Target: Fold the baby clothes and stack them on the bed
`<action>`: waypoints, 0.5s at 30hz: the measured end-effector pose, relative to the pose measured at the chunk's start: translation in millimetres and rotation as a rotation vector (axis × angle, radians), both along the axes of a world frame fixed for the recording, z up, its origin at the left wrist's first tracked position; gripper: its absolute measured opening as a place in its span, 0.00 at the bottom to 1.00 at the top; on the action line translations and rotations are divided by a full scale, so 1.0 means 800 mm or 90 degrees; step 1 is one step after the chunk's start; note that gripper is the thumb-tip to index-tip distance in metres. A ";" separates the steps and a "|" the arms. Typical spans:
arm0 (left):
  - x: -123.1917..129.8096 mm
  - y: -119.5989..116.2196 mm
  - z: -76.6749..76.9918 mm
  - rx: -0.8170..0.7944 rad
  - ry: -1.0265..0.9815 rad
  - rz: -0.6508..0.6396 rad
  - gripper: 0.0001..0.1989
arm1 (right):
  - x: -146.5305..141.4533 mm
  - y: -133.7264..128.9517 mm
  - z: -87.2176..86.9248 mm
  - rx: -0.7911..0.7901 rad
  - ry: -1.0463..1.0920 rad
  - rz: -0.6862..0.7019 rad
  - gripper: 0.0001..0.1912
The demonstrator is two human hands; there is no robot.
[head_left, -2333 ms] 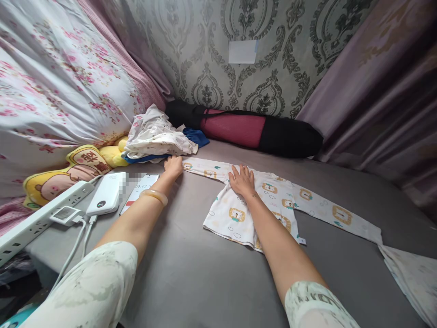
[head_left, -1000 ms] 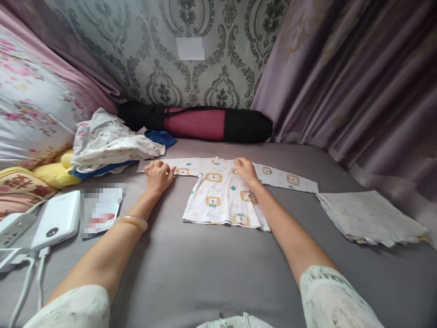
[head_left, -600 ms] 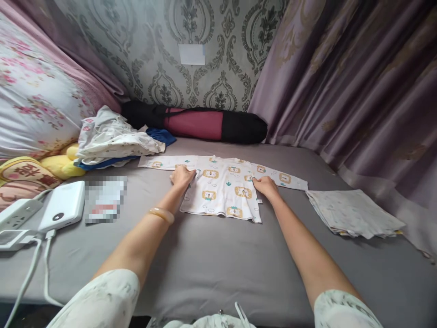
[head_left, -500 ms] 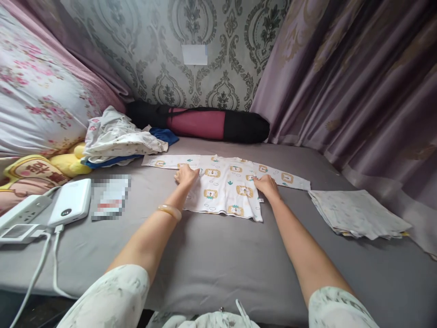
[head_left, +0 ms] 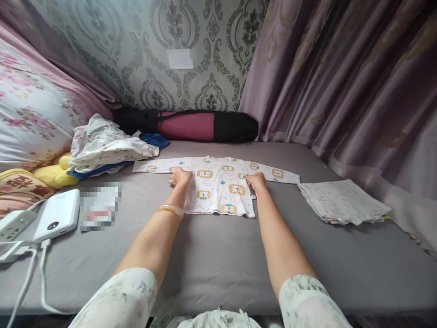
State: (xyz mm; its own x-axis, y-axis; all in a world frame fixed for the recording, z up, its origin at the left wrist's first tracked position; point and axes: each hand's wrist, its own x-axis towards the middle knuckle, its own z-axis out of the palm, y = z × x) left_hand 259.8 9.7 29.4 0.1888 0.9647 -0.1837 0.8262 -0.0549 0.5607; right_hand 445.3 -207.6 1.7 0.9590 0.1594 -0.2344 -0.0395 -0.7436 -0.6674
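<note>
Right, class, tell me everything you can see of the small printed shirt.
The white shirt looks like thin, soft cloth, printed with tan lion-like faces, green leaves and outlined ovals. It lies flat on the grey sheet, long sleeves spread sideways, hem nearest the camera, collar farthest, a small tag at its right edge. The left hand and right hand touch it near the armpits.

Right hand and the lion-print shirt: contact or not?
Touching. The head view shows the right hand's fingertips overlapping the lion-print shirt at its side edge, just below the sleeve, with no gap visible.
</note>
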 end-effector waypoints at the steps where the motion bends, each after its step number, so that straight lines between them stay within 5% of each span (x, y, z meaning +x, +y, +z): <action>1: 0.000 0.002 0.000 -0.003 -0.002 0.000 0.11 | 0.001 0.002 -0.002 0.005 0.005 -0.012 0.07; 15: -0.007 0.015 -0.009 0.025 -0.112 -0.080 0.12 | 0.001 0.008 -0.010 0.038 0.012 -0.132 0.08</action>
